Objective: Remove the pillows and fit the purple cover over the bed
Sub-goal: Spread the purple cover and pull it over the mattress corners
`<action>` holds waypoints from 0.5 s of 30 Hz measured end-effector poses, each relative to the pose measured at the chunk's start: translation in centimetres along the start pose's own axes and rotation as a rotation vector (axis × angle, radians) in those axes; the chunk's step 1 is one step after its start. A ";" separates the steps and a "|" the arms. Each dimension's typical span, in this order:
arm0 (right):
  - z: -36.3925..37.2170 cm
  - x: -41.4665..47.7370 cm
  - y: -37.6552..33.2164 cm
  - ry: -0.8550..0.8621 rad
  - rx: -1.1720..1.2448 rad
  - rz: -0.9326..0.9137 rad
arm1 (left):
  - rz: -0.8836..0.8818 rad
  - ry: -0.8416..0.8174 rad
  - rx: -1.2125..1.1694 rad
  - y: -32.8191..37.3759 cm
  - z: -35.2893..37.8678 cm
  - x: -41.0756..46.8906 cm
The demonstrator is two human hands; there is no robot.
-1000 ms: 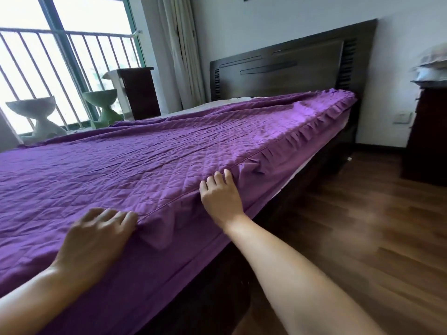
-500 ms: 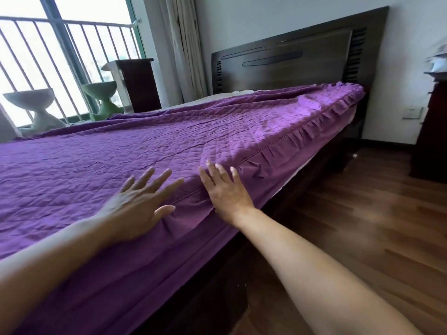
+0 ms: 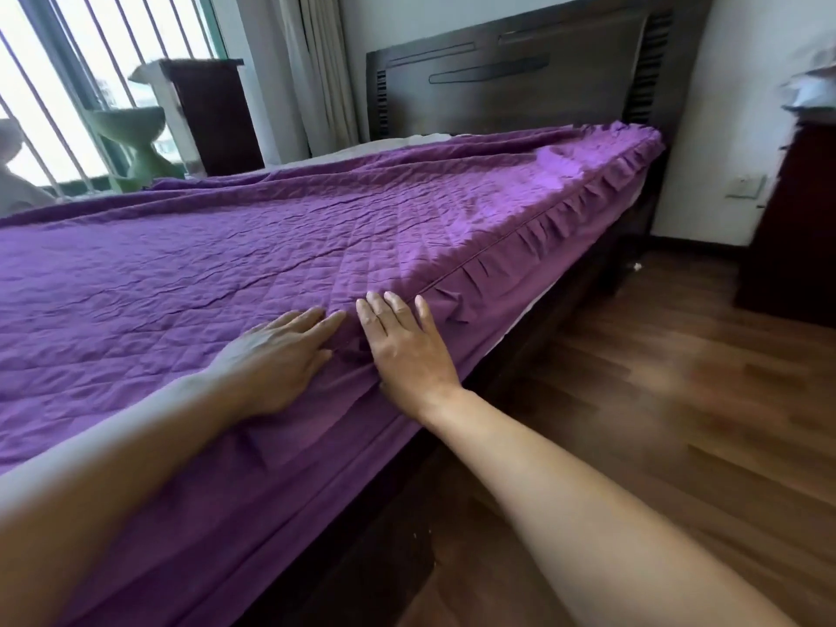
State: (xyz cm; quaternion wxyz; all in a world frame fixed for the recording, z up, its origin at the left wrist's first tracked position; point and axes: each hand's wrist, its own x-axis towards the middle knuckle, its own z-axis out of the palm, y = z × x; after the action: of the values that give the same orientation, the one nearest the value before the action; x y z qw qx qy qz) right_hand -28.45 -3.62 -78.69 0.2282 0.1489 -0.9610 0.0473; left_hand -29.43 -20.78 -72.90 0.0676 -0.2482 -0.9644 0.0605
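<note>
Both hands lay flat, fingers straight, side by side: the left hand (image 3: 276,359) and right hand (image 3: 407,350) pressed the purple quilted cover (image 3: 226,264) at the near edge of the bed (image 3: 583,282), which it overlay.

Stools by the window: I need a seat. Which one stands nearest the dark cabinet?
The green stool, right beside the dark cabinet; the white stool stands farther left, at the frame's edge.

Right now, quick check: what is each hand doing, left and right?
Left hand: open, fingers straight, flat on the purple cover.
Right hand: open, fingers straight, pressing the cover at the bed's edge.
</note>
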 end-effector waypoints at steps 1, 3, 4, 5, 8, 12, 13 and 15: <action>-0.3 -0.1 0.7 0.005 0.017 0.045 | 0.002 0.005 0.003 0.6 0.2 0.8; -1.0 -0.3 2.8 -0.001 0.060 0.141 | 0.031 0.054 -0.017 2.2 0.2 2.6; -1.5 -0.4 4.4 -0.014 0.082 0.179 | 0.055 0.062 -0.023 3.3 -0.1 3.9; -2.1 -0.5 5.8 -0.030 0.107 0.208 | 0.076 0.044 -0.026 4.3 -0.6 5.0; -3.9 -0.7 10.3 -0.107 0.138 0.273 | 0.113 -0.059 -0.022 7.2 -2.2 8.4; -6.4 -0.2 16.5 -0.163 0.147 0.340 | 0.127 -0.112 -0.021 10.5 -5.3 13.4; -6.8 -0.1 17.6 -0.183 0.143 0.359 | 0.126 -0.111 -0.024 11.0 -5.9 14.3; -6.9 0.2 19.9 -0.221 0.153 0.430 | 0.135 -0.118 -0.042 11.9 -6.2 16.2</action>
State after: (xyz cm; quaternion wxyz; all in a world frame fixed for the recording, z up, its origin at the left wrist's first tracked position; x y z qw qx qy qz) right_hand -31.83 16.36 -72.86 0.0944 -0.0376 -0.9834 0.1506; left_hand -36.93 -2.05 -66.92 0.0013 -0.3100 -0.9489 0.0589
